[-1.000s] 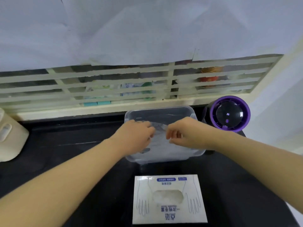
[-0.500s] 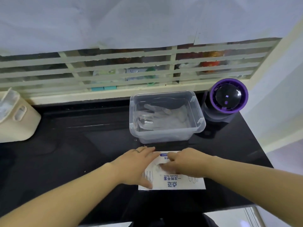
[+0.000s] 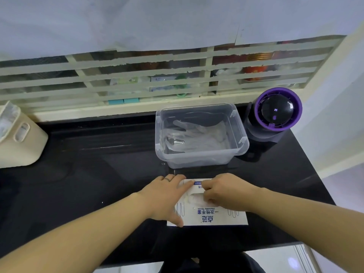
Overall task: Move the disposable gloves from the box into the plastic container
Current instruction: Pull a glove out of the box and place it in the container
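Two grips have come back from the plastic container (image 3: 201, 161) to the box (image 3: 214, 218) within the last second. A second ago both were pinching a glove over the container. Now the gloves (image 3: 197, 134) lie loose and see-through on the container's floor, and nothing of mine touches them.

My left grip (image 3: 167, 196) is released. Its fingers lie straight and flat on the left part of the box top, thumb at the near edge, pressing the box to the black tabletop (image 3: 98, 164). My right grip (image 3: 226, 192) sits knuckles-up at the oval opening (image 3: 194, 199) in the top, fingers curled down toward the white wad showing there. Its fingertips are hidden, so I cannot tell whether they already pinch a glove or only reach for one.

The box lies just in front of the container, near it but apart. I judge that one delivery is done and the next pull is starting, with the left steadying the box so it does not lift as the right draws. White film shows in the opening, so the task looks only partway done. The thin film may come out several at once, or snag at the slot.
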`<action>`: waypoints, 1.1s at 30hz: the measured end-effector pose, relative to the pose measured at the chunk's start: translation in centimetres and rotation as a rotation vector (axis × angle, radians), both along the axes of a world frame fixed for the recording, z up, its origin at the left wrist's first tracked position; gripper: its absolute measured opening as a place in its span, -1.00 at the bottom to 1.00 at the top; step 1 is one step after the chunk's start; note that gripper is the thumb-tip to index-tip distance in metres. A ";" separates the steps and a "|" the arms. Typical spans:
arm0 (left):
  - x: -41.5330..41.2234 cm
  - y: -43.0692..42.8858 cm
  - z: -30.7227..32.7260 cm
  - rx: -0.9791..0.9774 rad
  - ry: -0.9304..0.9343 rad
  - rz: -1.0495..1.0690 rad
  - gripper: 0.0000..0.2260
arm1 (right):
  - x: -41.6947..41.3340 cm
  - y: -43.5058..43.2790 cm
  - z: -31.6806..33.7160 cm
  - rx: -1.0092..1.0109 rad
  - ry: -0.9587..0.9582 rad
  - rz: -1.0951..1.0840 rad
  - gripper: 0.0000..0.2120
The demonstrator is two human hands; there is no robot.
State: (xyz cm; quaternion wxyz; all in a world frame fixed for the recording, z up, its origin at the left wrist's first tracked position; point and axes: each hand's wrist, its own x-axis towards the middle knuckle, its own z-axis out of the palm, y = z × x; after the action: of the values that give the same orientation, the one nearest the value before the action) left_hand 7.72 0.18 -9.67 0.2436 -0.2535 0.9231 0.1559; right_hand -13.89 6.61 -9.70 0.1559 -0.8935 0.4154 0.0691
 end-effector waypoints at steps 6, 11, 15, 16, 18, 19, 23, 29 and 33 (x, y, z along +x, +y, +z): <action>-0.1 0.1 -0.1 -0.018 -0.023 -0.006 -0.01 | 0.5 -0.7 2.9 0.083 0.080 0.053 -0.85; -0.1 0.1 0.0 -0.029 -0.025 -0.012 -0.01 | 1.4 -1.2 4.6 0.146 0.109 0.054 -0.85; -0.1 0.1 0.0 -0.023 -0.011 -0.007 -0.03 | 1.5 -1.2 4.8 0.119 0.068 -0.085 -0.68; -0.1 0.1 0.0 -0.024 -0.008 -0.006 -0.04 | 1.7 -1.0 4.5 0.113 0.087 -0.100 -0.61; -0.1 0.1 0.0 -0.019 -0.010 0.001 -0.03 | 2.7 -0.5 3.3 0.081 0.157 -0.060 -0.65; -0.1 0.1 0.0 -0.016 -0.013 0.002 -0.02 | 3.2 -0.4 2.6 0.059 0.184 -0.034 -0.72; -0.2 0.2 0.0 -0.044 -0.022 -0.016 -0.01 | 2.5 -1.0 2.6 0.043 0.082 -0.206 -0.77; -0.3 0.2 0.2 -0.047 -0.044 -0.022 0.00 | 0.3 -1.4 4.2 0.154 -0.084 -0.347 -0.79; -0.4 0.3 0.4 -0.043 -0.057 -0.020 0.00 | -0.1 -1.5 6.8 0.177 -0.141 -0.294 -0.83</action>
State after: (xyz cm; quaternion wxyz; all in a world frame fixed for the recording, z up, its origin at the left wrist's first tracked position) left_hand 7.34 0.49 -9.24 0.2657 -0.2538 0.9214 0.1263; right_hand -13.95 5.11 -2.91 0.2711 -0.8086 0.5219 0.0188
